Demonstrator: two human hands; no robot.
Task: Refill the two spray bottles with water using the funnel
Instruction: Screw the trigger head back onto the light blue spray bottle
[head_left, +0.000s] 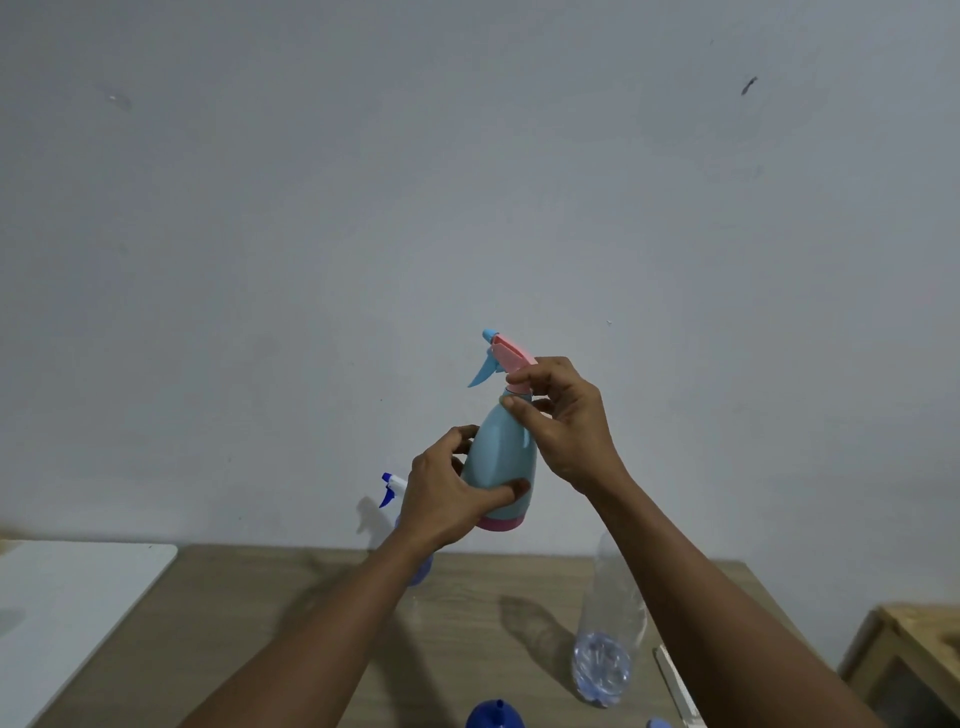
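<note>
Dim, cool, flat light. Soft shadows lie on the worktop (260, 597) and low on the wall (467, 208). The wide lens bends the edges; the whole picture is slightly soft.

Single head cam, wide-angle, faced forward, barely down: wall (467, 156) filled most of frame, table (208, 597) along bottom edge, left hand (447, 499) and right hand (566, 421) close at centre.

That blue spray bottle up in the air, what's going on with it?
A person holds the light blue spray bottle above the table. The left hand grips its body; the right hand pinches the neck just under the pink spray head, which is on the bottle. A second spray bottle and a clear plastic bottle stand on the table.
</note>
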